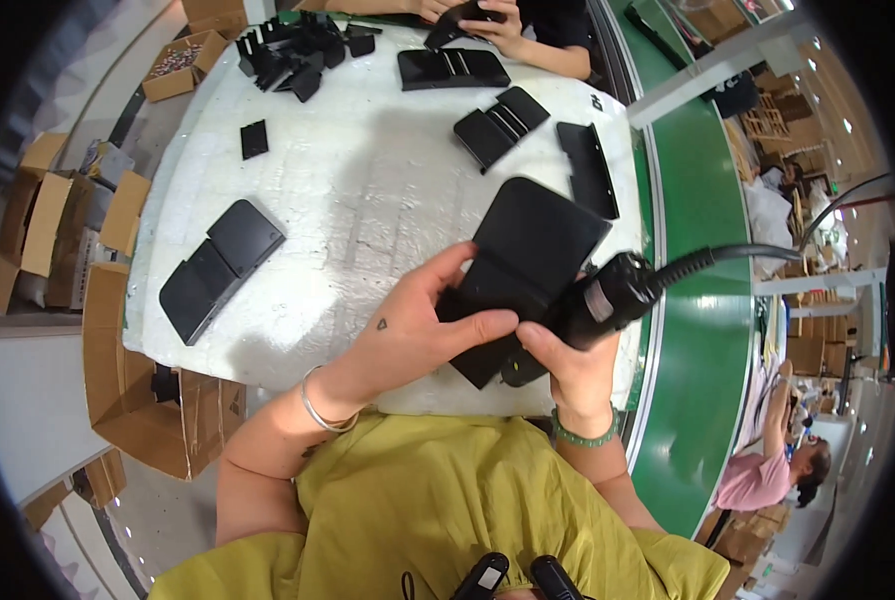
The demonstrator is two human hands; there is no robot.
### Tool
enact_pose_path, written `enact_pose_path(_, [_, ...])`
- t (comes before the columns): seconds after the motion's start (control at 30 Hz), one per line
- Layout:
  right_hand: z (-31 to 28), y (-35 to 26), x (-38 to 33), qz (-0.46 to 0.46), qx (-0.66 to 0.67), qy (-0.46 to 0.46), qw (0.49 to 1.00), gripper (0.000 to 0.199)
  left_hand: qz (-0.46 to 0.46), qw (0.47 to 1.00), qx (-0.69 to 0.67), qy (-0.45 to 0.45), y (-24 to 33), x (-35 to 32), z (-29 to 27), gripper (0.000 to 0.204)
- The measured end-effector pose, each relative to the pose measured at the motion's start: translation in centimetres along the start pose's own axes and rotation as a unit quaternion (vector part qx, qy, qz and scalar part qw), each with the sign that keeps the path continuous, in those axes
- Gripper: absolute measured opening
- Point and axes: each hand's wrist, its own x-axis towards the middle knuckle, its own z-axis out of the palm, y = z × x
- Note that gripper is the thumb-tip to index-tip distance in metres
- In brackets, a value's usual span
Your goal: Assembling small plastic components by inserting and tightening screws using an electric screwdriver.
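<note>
In front of me my left hand is closed on a black hinged plastic panel, thumb on its face and fingers partly hidden behind it. My right hand is wrapped round a black corded electric screwdriver, which lies slantwise against the panel's right side. Its tip is hard to make out against the dark plastic. The cable runs off to the right. Just beyond the screwdriver lies a long black plastic part. A similar two-part black panel rests at the left of the table.
The white-covered table also bears a small black piece, a heap of black parts and more panels. Across it, a co-worker's hands hold a black part. A green conveyor runs along the right; cardboard boxes stand left.
</note>
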Motion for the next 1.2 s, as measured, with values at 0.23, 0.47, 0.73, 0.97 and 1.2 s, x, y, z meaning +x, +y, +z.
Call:
enact_pose_path(0.23, [-1.8, -1.2, -1.2, 0.062, 0.045, -0.074, 0.994, 0.050, -0.146, 0.940, -0.257, -0.168, 0.8, -1.0, -7.1, 0.042])
enact_pose_path(0.47, [-1.5, -1.1, -1.5, 0.045, 0.170, 0.036, 0.984, 0.071, -0.057, 0.996, 0.047, 0.040, 4.2, -4.8, -7.0, 0.046])
enact_pose_path(0.73, [0.1, -0.2, -0.2, 0.038, 0.084, -0.083, 0.992, 0.066, 0.026, 0.968, 0.012, 0.248, 2.5, -10.3, -9.2, 0.022])
enact_pose_path(0.97, [-0.5, 0.2, 1.4, 0.026, 0.081, -0.044, 0.995, 0.054, -0.122, 0.898, 0.029, 0.422, 5.0, -15.1, -18.3, 0.019])
enact_pose_path(1.2, [-1.4, 0.2, 0.5, -0.020, 0.057, -0.043, 0.997, 0.056, 0.049, 0.852, -0.071, 0.516, 3.1, -17.5, -21.6, 0.012])
